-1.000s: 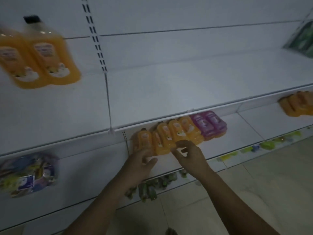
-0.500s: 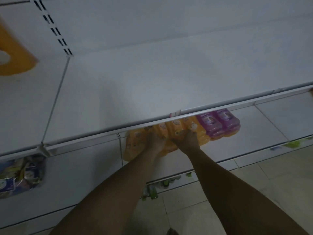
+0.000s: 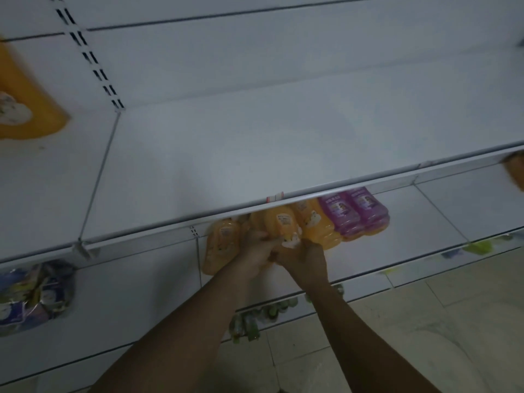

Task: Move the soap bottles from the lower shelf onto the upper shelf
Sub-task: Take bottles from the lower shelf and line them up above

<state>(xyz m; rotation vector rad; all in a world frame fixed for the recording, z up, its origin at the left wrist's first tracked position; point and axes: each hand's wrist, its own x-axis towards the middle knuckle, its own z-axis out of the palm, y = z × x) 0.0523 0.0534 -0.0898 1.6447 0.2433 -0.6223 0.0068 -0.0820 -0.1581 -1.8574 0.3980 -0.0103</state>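
Note:
Several orange soap bottles lie in a row on the lower shelf (image 3: 397, 222), their tops hidden under the upper shelf's front edge (image 3: 312, 194). My left hand (image 3: 255, 255) and my right hand (image 3: 304, 260) together grip one orange bottle (image 3: 283, 222) at its lower end. Another orange bottle (image 3: 221, 245) lies just left of my hands, and one more (image 3: 314, 222) just right. Two purple bottles (image 3: 354, 211) lie at the row's right end. A large orange bottle (image 3: 25, 109) stands on the upper shelf at far left.
The upper shelf's white surface (image 3: 283, 143) stretches wide above my hands. A pack of blue and white packets (image 3: 34, 293) sits on the lower shelf at left. Green items (image 3: 249, 321) lie on the bottom shelf near the tiled floor. Another orange item (image 3: 514, 171) shows at the right edge.
Both hands reached to the row of orange bottles and closed round one; it now sits slightly forward of the row. The view has shifted a little.

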